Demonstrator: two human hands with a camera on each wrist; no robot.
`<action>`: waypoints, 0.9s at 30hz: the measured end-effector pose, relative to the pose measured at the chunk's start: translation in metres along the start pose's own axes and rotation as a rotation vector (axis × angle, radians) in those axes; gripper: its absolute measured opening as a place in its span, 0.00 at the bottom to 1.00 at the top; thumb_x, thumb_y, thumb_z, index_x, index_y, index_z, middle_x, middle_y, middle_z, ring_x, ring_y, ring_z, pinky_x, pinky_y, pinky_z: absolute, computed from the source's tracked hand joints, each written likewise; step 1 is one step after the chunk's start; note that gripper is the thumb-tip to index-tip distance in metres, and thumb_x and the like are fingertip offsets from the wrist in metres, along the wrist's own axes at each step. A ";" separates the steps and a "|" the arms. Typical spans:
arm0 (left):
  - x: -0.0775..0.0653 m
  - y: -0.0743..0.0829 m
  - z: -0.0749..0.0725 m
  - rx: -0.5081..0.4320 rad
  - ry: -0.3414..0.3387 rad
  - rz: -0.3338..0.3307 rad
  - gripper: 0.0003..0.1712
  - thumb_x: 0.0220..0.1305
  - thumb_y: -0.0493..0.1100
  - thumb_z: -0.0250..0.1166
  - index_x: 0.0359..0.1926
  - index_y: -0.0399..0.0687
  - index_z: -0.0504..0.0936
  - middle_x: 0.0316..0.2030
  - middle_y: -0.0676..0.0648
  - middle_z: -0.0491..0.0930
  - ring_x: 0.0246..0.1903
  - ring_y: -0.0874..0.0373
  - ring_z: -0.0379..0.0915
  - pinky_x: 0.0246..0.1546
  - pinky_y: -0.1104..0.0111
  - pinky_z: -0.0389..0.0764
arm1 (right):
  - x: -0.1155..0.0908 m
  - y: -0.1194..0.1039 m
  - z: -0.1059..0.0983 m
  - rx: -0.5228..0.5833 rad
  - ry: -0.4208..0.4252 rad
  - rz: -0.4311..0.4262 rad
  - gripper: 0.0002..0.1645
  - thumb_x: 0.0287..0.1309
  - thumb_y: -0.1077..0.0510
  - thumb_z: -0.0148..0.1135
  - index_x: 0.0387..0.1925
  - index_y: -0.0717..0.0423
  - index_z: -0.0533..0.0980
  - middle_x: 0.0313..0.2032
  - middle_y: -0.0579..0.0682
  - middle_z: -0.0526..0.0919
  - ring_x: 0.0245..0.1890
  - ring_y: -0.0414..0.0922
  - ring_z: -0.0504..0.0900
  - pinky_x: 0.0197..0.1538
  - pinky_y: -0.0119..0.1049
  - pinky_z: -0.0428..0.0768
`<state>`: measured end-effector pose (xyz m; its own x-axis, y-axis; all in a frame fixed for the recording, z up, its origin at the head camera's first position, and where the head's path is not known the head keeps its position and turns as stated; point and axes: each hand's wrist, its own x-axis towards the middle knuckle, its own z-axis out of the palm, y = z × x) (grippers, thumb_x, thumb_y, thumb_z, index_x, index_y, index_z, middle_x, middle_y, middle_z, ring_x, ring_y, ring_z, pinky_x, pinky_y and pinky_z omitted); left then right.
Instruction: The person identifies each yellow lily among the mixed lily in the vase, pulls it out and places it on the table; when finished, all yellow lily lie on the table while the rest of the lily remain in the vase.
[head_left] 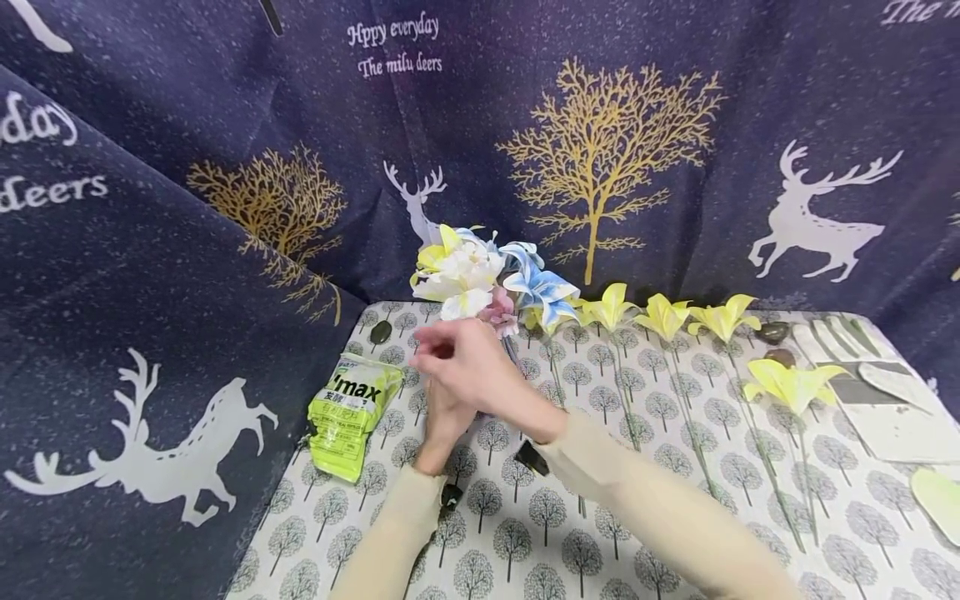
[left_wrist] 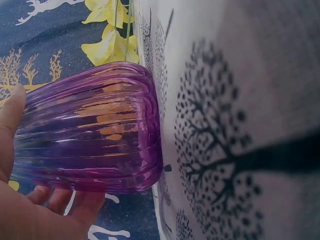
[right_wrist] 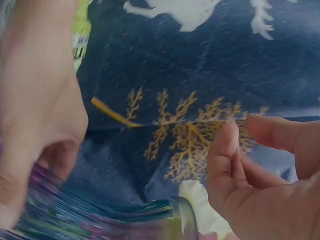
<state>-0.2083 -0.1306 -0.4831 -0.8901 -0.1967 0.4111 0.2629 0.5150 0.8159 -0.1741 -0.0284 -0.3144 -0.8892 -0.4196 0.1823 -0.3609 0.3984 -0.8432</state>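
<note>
A ribbed, see-through purple vase [left_wrist: 100, 135] stands on the tree-print cloth. My left hand [left_wrist: 55, 210] grips it from the side, thumb on one face and fingers on the other; in the head view that hand [head_left: 446, 412] is partly behind my right forearm. From the vase's mouth rise artificial flowers: a white bloom [head_left: 468, 271], a blue lily [head_left: 543, 287], a pink bloom [head_left: 498, 312] and a yellow one. My right hand [head_left: 476, 362] hovers just below the white bloom. In the right wrist view its fingers [right_wrist: 225, 165] are loosely bent, apart from the thumb, with nothing between them.
Several yellow lilies [head_left: 663, 317] with long green stems lie right of the vase. A bright green bag [head_left: 352, 417] and a dark stone [head_left: 380, 332] are on the left. At the far right lie pale flat items [head_left: 892, 417]. A deer-print curtain [head_left: 465, 125] hangs behind.
</note>
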 end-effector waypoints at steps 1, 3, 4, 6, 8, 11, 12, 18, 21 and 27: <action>0.000 0.000 0.000 0.010 0.001 -0.005 0.25 0.50 0.42 0.74 0.50 0.43 0.81 0.41 0.41 0.85 0.42 0.46 0.78 0.50 0.55 0.78 | 0.007 -0.002 0.003 -0.014 0.004 -0.007 0.21 0.60 0.57 0.70 0.55 0.57 0.81 0.41 0.48 0.91 0.40 0.40 0.87 0.47 0.27 0.84; 0.000 0.000 -0.001 0.024 -0.007 -0.021 0.24 0.49 0.44 0.75 0.48 0.43 0.81 0.40 0.42 0.85 0.41 0.46 0.79 0.48 0.55 0.79 | 0.020 -0.005 0.006 -0.068 0.022 -0.024 0.23 0.61 0.58 0.69 0.57 0.58 0.80 0.41 0.48 0.91 0.40 0.40 0.88 0.47 0.25 0.84; 0.000 0.001 -0.001 0.030 -0.010 -0.029 0.22 0.48 0.45 0.75 0.45 0.44 0.82 0.38 0.42 0.86 0.39 0.46 0.80 0.46 0.55 0.80 | 0.025 -0.006 0.007 -0.094 0.035 -0.039 0.23 0.62 0.59 0.68 0.58 0.59 0.79 0.40 0.48 0.91 0.40 0.41 0.88 0.46 0.26 0.85; 0.000 0.002 -0.003 0.044 -0.029 -0.065 0.25 0.45 0.49 0.77 0.45 0.45 0.82 0.39 0.42 0.87 0.41 0.46 0.82 0.47 0.54 0.81 | 0.034 -0.006 0.006 -0.150 0.073 -0.068 0.23 0.62 0.60 0.67 0.58 0.60 0.79 0.41 0.50 0.91 0.40 0.42 0.89 0.45 0.27 0.85; 0.001 0.003 -0.004 0.050 -0.055 -0.091 0.29 0.43 0.53 0.80 0.47 0.47 0.83 0.41 0.42 0.88 0.44 0.45 0.83 0.51 0.53 0.81 | 0.040 -0.004 0.002 -0.212 0.130 -0.089 0.24 0.62 0.61 0.66 0.60 0.60 0.78 0.42 0.51 0.91 0.40 0.42 0.89 0.45 0.28 0.86; 0.002 0.004 -0.005 0.056 -0.089 -0.134 0.42 0.38 0.60 0.83 0.56 0.52 0.80 0.51 0.43 0.86 0.54 0.46 0.81 0.60 0.53 0.78 | 0.044 0.002 -0.005 -0.258 0.230 -0.095 0.26 0.61 0.61 0.66 0.62 0.59 0.77 0.44 0.53 0.90 0.39 0.44 0.89 0.43 0.32 0.87; 0.003 0.004 -0.006 0.057 -0.098 -0.145 0.46 0.36 0.62 0.84 0.58 0.53 0.79 0.53 0.44 0.85 0.56 0.46 0.80 0.62 0.54 0.78 | 0.044 0.004 -0.007 -0.263 0.260 -0.094 0.27 0.61 0.62 0.66 0.63 0.58 0.77 0.45 0.54 0.90 0.39 0.45 0.89 0.43 0.34 0.88; 0.004 0.006 -0.006 0.051 -0.100 -0.137 0.54 0.32 0.63 0.85 0.63 0.51 0.76 0.57 0.42 0.83 0.58 0.46 0.81 0.62 0.54 0.80 | 0.043 0.010 -0.021 -0.243 0.384 -0.035 0.23 0.61 0.62 0.63 0.59 0.54 0.79 0.45 0.53 0.90 0.42 0.48 0.89 0.49 0.43 0.86; 0.005 0.005 -0.004 0.056 -0.087 -0.115 0.55 0.31 0.63 0.86 0.63 0.48 0.76 0.57 0.40 0.83 0.57 0.45 0.81 0.62 0.53 0.80 | 0.042 0.012 -0.026 -0.242 0.411 0.000 0.22 0.62 0.61 0.62 0.58 0.56 0.80 0.45 0.53 0.91 0.43 0.47 0.89 0.51 0.45 0.85; 0.003 0.005 -0.001 0.082 -0.061 -0.122 0.55 0.30 0.64 0.85 0.62 0.49 0.78 0.55 0.41 0.84 0.56 0.43 0.80 0.63 0.49 0.75 | 0.041 0.018 -0.032 -0.290 0.432 -0.003 0.17 0.60 0.62 0.62 0.50 0.56 0.85 0.41 0.53 0.92 0.41 0.48 0.90 0.48 0.45 0.85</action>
<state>-0.2093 -0.1300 -0.4773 -0.9354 -0.2121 0.2829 0.1219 0.5575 0.8212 -0.2266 -0.0121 -0.3056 -0.9008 -0.0710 0.4284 -0.3727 0.6326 -0.6789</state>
